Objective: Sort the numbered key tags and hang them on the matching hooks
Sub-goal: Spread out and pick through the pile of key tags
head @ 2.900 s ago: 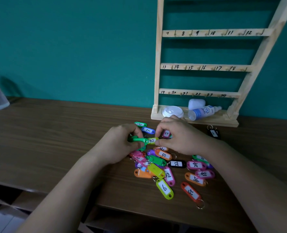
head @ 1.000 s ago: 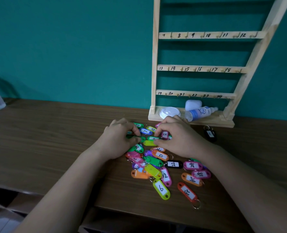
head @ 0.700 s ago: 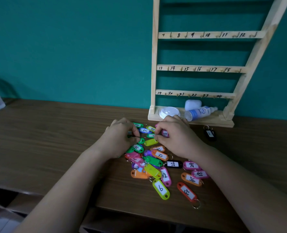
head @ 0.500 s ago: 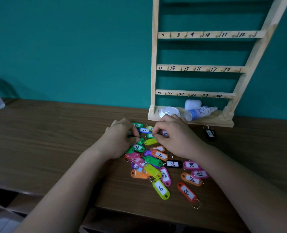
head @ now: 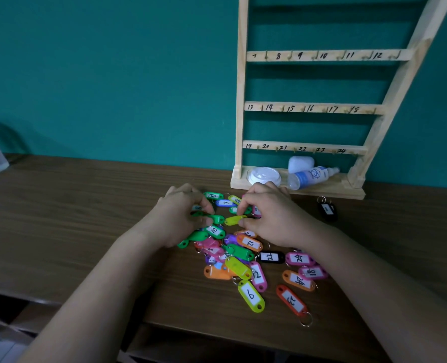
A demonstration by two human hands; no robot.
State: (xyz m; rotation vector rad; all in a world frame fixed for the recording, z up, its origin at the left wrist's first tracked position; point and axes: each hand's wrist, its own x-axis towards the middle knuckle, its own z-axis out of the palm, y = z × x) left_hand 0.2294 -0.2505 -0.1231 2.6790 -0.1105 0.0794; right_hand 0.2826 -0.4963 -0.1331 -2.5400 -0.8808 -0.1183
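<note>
Teal wall, rack hooks empty: left hand pinches a green tag, right hand a yellow tag. The pair look snagged together, gripped so to part them for sorting.

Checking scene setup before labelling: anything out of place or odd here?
A spray bottle lies on its side on the rack base beside a white lid; neither belongs to the sorting. One black tag sits apart from the pile, to its right.
</note>
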